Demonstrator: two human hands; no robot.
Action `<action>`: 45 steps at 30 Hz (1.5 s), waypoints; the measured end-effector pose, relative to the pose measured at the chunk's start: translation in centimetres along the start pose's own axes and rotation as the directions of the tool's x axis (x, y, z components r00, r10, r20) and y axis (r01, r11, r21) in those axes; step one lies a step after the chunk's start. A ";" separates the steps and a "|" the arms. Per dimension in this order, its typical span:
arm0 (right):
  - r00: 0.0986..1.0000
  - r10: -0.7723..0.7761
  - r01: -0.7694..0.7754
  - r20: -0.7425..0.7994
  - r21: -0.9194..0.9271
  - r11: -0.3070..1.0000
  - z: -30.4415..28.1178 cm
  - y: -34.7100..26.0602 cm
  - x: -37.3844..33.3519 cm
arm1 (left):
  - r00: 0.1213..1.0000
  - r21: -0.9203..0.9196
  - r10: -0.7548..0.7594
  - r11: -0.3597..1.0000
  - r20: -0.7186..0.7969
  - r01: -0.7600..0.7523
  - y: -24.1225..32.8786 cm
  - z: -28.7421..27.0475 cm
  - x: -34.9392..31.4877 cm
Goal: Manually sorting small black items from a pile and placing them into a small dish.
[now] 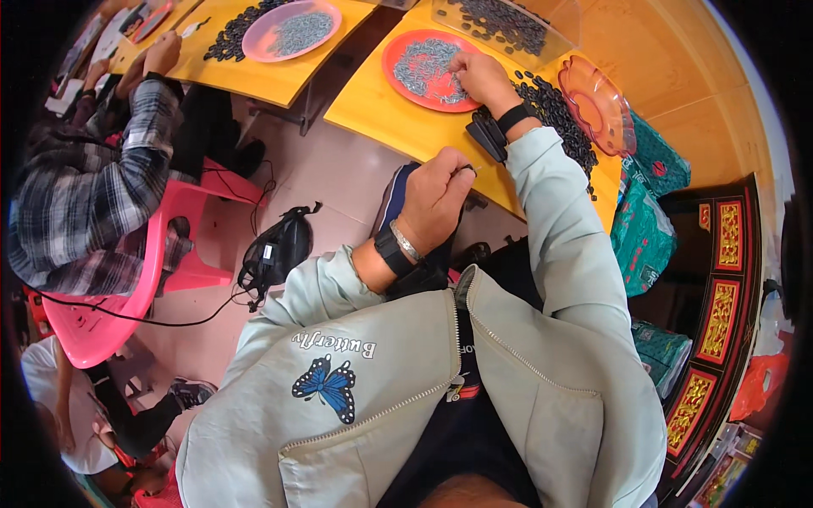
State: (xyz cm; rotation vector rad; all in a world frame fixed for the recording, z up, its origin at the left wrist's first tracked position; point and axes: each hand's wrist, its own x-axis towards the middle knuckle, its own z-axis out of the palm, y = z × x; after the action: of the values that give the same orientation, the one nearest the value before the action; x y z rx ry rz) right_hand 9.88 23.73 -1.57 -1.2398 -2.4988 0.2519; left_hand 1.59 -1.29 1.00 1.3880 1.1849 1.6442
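My left hand [434,195] is closed near the table's front edge, its thumb and forefinger on a small black piece [467,168] with a thin silvery tip sticking out. My right hand [489,80] reaches into a round red plate [392,61] on the yellow table [385,114]. Its fingertips are pinched together among many small silvery screws [419,68]; whatever they grip is too small to make out. Beside my right wrist lies a spread of small black oval pieces [555,114], partly hidden by my forearm.
A clear box of black pieces [500,25] stands behind the plate. A scalloped clear-red dish [597,110] sits at the table's right, by green bags [648,245]. To the left, a person in a plaid shirt [97,203] works at another table holding a pink bowl of screws [292,32].
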 end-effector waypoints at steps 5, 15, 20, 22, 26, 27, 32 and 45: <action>0.991 -0.012 0.018 -0.133 0.043 0.999 -0.4 -0.9 -0.1 | 1.000 0.015 -0.026 1.000 -0.007 0.026 -0.7 -0.1 -0.2; 0.999 0.027 -0.033 0.036 0.182 0.983 -1.4 -3.2 -2.2 | 0.990 0.035 -0.132 0.991 0.043 0.130 -1.0 0.2 -0.5; 0.996 0.088 -0.089 0.017 0.098 0.991 -4.5 0.7 -3.2 | 0.974 -0.192 -0.225 0.957 -0.015 0.218 -1.6 -0.4 0.0; 0.981 0.181 -0.183 0.064 0.038 0.982 -5.8 1.3 -4.3 | 0.992 -0.110 -0.124 0.987 -0.024 0.121 -1.7 -0.6 0.0; 0.986 0.125 -0.125 0.112 -0.010 0.992 -5.7 3.0 -6.5 | 0.987 -0.094 -0.159 0.983 0.005 0.159 -1.3 -0.5 0.0; 0.985 0.129 -0.129 0.112 -0.009 0.992 -5.5 3.2 -6.9 | 0.987 -0.116 -0.162 0.980 -0.004 0.160 -1.3 -0.5 0.0; 0.966 0.145 -0.169 0.213 0.099 0.981 -5.6 2.0 -8.3 | 0.980 -0.232 -0.199 0.955 -0.029 0.187 -1.6 -1.0 0.3; 0.966 0.141 -0.143 0.219 -0.006 0.990 -5.1 2.2 -8.2 | 0.984 -0.205 -0.180 0.963 -0.017 0.173 -1.7 -0.9 0.1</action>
State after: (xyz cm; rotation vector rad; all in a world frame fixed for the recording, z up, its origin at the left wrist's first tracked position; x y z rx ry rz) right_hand 18.01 18.57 0.63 -1.4608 -2.5879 0.4588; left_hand 0.57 -0.81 -0.55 1.0988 1.0934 1.6189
